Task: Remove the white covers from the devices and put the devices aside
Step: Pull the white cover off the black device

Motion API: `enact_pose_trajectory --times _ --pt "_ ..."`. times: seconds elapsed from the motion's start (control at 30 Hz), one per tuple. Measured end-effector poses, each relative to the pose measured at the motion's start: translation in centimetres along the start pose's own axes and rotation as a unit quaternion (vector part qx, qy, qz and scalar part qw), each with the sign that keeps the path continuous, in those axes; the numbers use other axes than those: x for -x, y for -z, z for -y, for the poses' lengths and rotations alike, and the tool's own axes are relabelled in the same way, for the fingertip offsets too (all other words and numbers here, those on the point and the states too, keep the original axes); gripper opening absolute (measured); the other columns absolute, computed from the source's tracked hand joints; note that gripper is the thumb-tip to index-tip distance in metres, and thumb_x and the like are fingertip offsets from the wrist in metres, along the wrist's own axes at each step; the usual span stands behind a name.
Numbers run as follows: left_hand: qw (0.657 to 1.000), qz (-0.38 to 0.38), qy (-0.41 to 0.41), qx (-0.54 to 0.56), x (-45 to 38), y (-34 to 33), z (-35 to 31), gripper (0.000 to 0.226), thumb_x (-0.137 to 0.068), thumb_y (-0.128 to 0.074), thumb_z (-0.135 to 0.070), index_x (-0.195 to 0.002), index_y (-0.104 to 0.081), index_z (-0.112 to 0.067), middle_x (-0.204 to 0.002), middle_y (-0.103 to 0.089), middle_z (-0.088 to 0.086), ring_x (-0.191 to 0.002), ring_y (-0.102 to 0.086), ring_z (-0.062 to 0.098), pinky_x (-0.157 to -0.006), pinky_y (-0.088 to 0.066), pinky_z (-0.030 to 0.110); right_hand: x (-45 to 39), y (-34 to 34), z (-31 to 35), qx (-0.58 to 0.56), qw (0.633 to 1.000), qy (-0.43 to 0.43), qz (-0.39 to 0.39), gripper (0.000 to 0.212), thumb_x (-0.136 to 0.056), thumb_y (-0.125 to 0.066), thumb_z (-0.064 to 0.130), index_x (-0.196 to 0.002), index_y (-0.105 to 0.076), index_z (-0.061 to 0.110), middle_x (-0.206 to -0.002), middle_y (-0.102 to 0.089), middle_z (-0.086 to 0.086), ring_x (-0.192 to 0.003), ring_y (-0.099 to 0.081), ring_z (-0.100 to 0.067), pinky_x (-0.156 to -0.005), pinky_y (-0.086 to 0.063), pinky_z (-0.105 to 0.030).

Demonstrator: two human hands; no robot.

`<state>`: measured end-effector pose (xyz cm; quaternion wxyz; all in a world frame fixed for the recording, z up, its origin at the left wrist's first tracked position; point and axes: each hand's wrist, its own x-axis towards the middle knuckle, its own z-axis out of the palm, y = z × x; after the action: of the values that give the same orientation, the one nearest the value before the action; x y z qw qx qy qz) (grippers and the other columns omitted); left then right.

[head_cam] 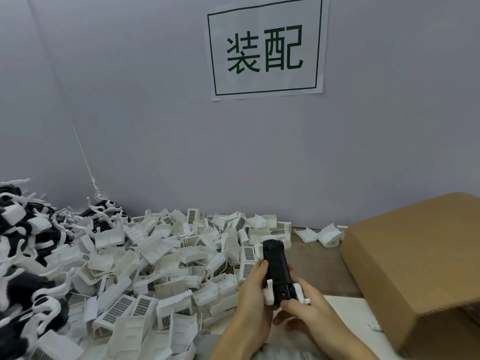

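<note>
Left hand (255, 289) grips the device (277, 266); right hand (302, 311) fingers pinch its cover (270, 292). Hold the body steady, pull the cover straight off the near end.

My table (322, 258) is brown, and only a bare strip of it shows, running along the foot of the wall. The cardboard box (415, 268) stands on it at my right, and I place the rest from that. Just left of the box's far corner lie two loose white covers (328, 235), one touching the box. Further left, a broad heap of white covers (161, 258) spreads across the table to the wall. Far left of the box, beyond that heap, sits a pile of black devices with white covers (23, 245). Beside the box's near left edge lies a white sheet (350, 320) with a small white scrap (374, 326) on it.
</note>
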<state>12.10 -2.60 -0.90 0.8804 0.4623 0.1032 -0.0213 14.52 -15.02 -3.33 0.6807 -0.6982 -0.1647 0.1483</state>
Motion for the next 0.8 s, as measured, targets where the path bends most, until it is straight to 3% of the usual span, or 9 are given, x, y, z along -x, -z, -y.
enact_pose_trajectory --times 0.1,0.2,0.3,0.4,0.47,0.53,0.7,0.8 --pt "0.999 0.008 -0.026 -0.029 -0.21 0.11 0.20 0.045 -0.104 -0.043 -0.031 -0.127 -0.063 0.001 -0.109 -0.069 0.023 -0.079 -0.065 0.030 -0.051 -0.050 0.025 0.01 -0.05 0.06 -0.019 1.000 -0.018 -0.007 0.050 -0.070 -0.062 0.021 -0.119 -0.060 0.019 -0.082 -0.072 -0.014 -0.073 -0.072 -0.034 -0.059 -0.050 -0.032" --pt "0.997 0.013 -0.050 -0.050 -0.22 0.02 0.35 0.040 -0.105 -0.042 -0.029 -0.126 -0.061 -0.001 -0.102 -0.068 0.019 -0.078 -0.064 0.025 -0.056 -0.050 0.027 -0.24 -0.09 -0.20 -0.041 0.998 -0.027 -0.026 0.035 -0.088 -0.068 0.013 -0.120 -0.060 0.021 -0.078 -0.072 -0.015 -0.066 -0.068 -0.031 -0.057 -0.050 -0.032" --pt "0.997 0.010 -0.065 -0.051 -0.25 -0.05 0.44 0.031 -0.104 -0.044 -0.027 -0.120 -0.061 -0.007 -0.092 -0.065 0.012 -0.072 -0.063 0.020 -0.055 -0.048 0.025 -0.33 -0.03 -0.49 -0.043 0.998 -0.025 -0.032 0.022 -0.097 -0.063 0.022 -0.120 -0.063 0.020 -0.078 -0.072 -0.017 -0.062 -0.064 -0.026 -0.059 -0.049 -0.034" --pt "0.997 -0.001 -0.062 -0.056 -0.25 0.01 0.42 0.028 -0.104 -0.045 -0.027 -0.115 -0.063 -0.010 -0.090 -0.066 0.011 -0.070 -0.061 0.020 -0.055 -0.043 0.026 -0.26 -0.01 -0.31 -0.066 0.997 -0.029 -0.012 0.044 -0.081 -0.073 0.023 -0.123 -0.060 0.019 -0.080 -0.070 -0.019 -0.062 -0.063 -0.028 -0.057 -0.048 -0.034" --pt "0.997 -0.010 -0.057 -0.057 -0.29 0.05 0.38 0.029 -0.104 -0.045 -0.028 -0.115 -0.065 -0.010 -0.092 -0.068 0.014 -0.068 -0.061 0.021 -0.053 -0.040 0.027 -0.20 0.04 -0.26 -0.074 0.997 -0.031 0.004 0.057 -0.068 -0.066 0.019 -0.125 -0.058 0.020 -0.079 -0.067 -0.019 -0.063 -0.062 -0.030 -0.055 -0.047 -0.034" --pt "0.997 -0.011 -0.059 -0.055 -0.33 0.04 0.35 0.028 -0.104 -0.045 -0.028 -0.112 -0.065 -0.010 -0.091 -0.068 0.013 -0.063 -0.061 0.019 -0.050 -0.039 0.024 -0.32 0.02 -0.30 -0.068 0.997 -0.030 0.001 0.059 -0.068 -0.064 0.018 -0.126 -0.058 0.020 -0.078 -0.067 -0.019 -0.063 -0.062 -0.031 -0.055 -0.047 -0.033" --pt "0.996 0.001 -0.066 -0.052 -0.22 0.01 0.39 0.023 -0.103 -0.046 -0.028 -0.101 -0.066 -0.017 -0.076 -0.067 0.003 -0.057 -0.060 0.013 -0.048 -0.040 0.022 -0.38 0.05 -0.47 -0.036 0.999 -0.019 -0.011 0.036 -0.093 -0.060 0.010 -0.126 -0.060 0.023 -0.078 -0.069 -0.017 -0.063 -0.061 -0.027 -0.055 -0.048 -0.033" --pt "0.996 0.002 -0.068 -0.055 -0.20 0.05 0.41 0.025 -0.103 -0.047 -0.029 -0.107 -0.066 -0.014 -0.080 -0.068 0.005 -0.063 -0.062 0.016 -0.054 -0.042 0.026 -0.18 0.06 -0.51 -0.037 0.999 -0.015 -0.004 0.032 -0.100 -0.056 0.012 -0.128 -0.058 0.026 -0.079 -0.070 -0.018 -0.065 -0.062 -0.027 -0.057 -0.048 -0.034"
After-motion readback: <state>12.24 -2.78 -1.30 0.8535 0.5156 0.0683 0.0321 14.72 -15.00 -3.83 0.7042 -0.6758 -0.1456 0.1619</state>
